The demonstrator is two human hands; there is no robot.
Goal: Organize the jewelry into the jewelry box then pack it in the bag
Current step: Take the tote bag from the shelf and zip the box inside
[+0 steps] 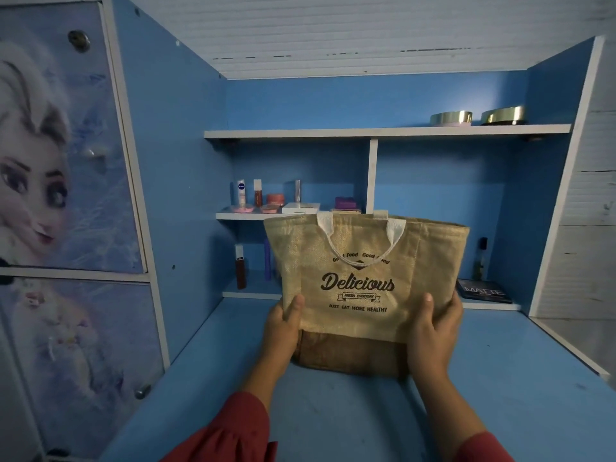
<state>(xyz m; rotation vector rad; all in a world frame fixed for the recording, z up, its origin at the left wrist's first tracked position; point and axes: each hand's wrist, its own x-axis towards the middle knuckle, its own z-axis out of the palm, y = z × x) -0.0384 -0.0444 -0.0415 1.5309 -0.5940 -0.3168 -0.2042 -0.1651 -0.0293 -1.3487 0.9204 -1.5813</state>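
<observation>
A tan jute bag with white handles and the printed word "Delicious" stands upright on the blue desk, its brown base touching the surface. My left hand grips its lower left side, thumb on the front. On the lower right side my right hand grips it the same way. The bag's top is drawn together and its inside is hidden. No jewelry box or jewelry shows.
Behind the bag, blue shelves hold cosmetics: bottles and jars on the middle shelf, two gold-rimmed tins on the top shelf, a dark palette at lower right. A cupboard door with a cartoon picture stands at the left.
</observation>
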